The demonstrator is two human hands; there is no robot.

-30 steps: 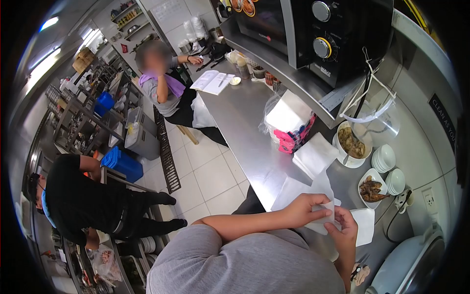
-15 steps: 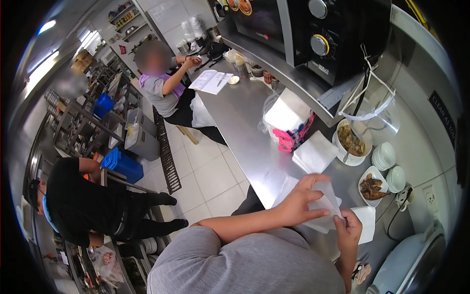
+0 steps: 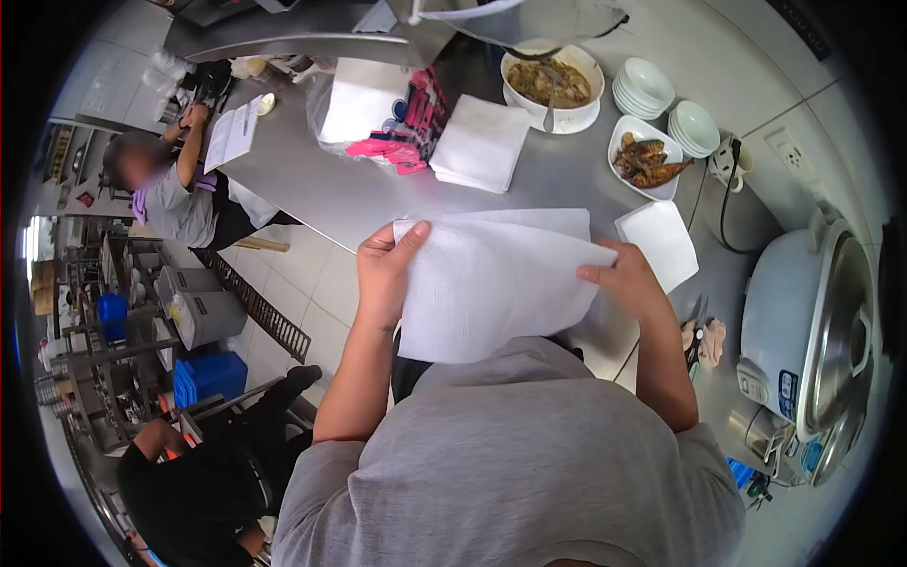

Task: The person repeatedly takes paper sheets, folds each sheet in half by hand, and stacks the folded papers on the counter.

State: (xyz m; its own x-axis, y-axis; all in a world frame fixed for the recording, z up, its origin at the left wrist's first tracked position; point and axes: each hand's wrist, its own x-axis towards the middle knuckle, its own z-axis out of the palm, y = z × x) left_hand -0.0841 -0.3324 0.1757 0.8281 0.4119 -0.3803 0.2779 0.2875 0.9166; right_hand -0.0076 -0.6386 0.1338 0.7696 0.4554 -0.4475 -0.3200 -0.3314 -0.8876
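Observation:
A white paper napkin (image 3: 491, 293), partly unfolded, hangs spread between my two hands above the steel counter's front edge. My left hand (image 3: 384, 274) pinches its upper left corner, thumb on top. At the opposite side my right hand (image 3: 625, 279) is closed on the right edge between thumb and fingers. Another white sheet shows behind its upper edge, and I cannot tell whether it is a separate piece. Just beyond lies a stack of folded white napkins (image 3: 484, 144). One folded napkin (image 3: 658, 244) rests on the counter near my right hand.
An opened napkin pack (image 3: 416, 128) stands on the counter (image 3: 283, 180). Further right are a bowl of stew (image 3: 553, 90), a dish of fried fish (image 3: 650, 161), stacked bowls (image 3: 697, 129) and a large cooker (image 3: 794, 321). Two people are at left, one seated by an open notebook (image 3: 232, 134).
My hands have moved apart and the napkin between them is now opened out wider. The head view has turned, so the counter appears further left and the cooker shows more fully.

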